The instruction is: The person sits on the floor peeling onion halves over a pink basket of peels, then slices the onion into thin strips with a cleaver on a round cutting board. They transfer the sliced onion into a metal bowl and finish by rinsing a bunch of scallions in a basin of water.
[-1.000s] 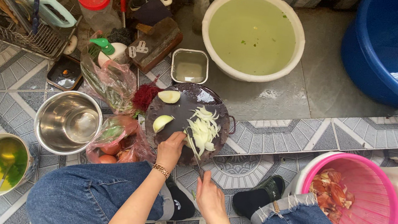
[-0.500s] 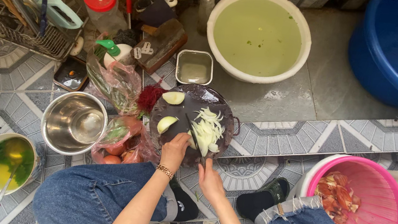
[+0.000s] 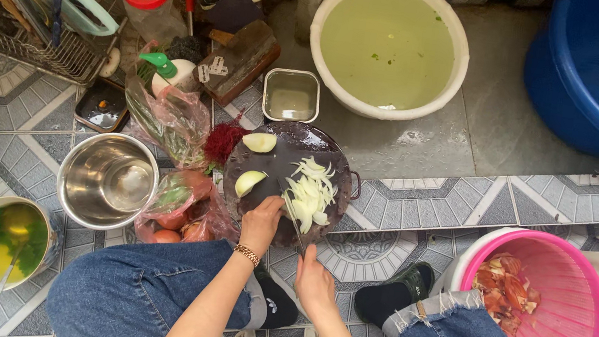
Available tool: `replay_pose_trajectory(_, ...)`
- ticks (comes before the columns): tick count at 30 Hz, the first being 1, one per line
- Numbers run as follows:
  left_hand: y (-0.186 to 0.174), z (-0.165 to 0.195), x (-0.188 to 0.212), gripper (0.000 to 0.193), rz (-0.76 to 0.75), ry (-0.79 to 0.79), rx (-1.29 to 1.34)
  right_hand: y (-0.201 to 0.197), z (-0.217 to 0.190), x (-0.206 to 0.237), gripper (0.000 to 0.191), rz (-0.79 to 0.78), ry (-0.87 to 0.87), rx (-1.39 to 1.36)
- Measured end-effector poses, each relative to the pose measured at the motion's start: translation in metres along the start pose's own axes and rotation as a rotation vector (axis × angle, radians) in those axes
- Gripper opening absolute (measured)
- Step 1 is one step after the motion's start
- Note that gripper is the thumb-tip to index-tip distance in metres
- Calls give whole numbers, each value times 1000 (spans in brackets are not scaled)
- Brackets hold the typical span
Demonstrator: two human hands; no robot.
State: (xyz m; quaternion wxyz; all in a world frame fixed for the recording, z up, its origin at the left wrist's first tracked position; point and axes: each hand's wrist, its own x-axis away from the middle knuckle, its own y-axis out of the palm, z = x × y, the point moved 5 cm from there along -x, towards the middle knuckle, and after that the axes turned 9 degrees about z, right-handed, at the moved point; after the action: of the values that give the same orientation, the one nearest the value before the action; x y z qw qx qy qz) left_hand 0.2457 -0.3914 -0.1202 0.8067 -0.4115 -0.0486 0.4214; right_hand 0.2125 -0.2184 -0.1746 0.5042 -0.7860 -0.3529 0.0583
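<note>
Right hand (image 3: 316,283) at the near edge of the round dark cutting board (image 3: 269,168), closed on a knife handle; blade (image 3: 294,225) runs up into the sliced onion (image 3: 312,193); left hand (image 3: 261,223) rests on the board's near edge just beside the slices, fingers curled, holding nothing that I can make out; onion wedge (image 3: 247,183) left of the pile; second wedge (image 3: 259,141) near the far edge; steel bowl (image 3: 106,180) off the board's left side; small steel tray (image 3: 291,96) beyond the far edge; white basin (image 3: 389,46) of greenish water farther still.
</note>
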Motion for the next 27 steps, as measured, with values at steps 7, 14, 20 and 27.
replay_pose_trajectory(7, -5, 4, -1, 21, 25, -6, 8, -14, -11, -21, 29, 13, -25, -158)
replay_pose_trajectory(14, 0, 1, 0, 18, -27, -17, -45, -16, -2, 15, 25, -33, 5, 7)
replay_pose_trajectory(20, -6, 4, -2, 22, 25, 25, 6, -3, -13, -20, 25, 32, -26, -19)
replay_pose_trajectory(27, -5, 3, 0, 20, -6, -10, -24, -21, -7, -8, 30, -41, 1, -72)
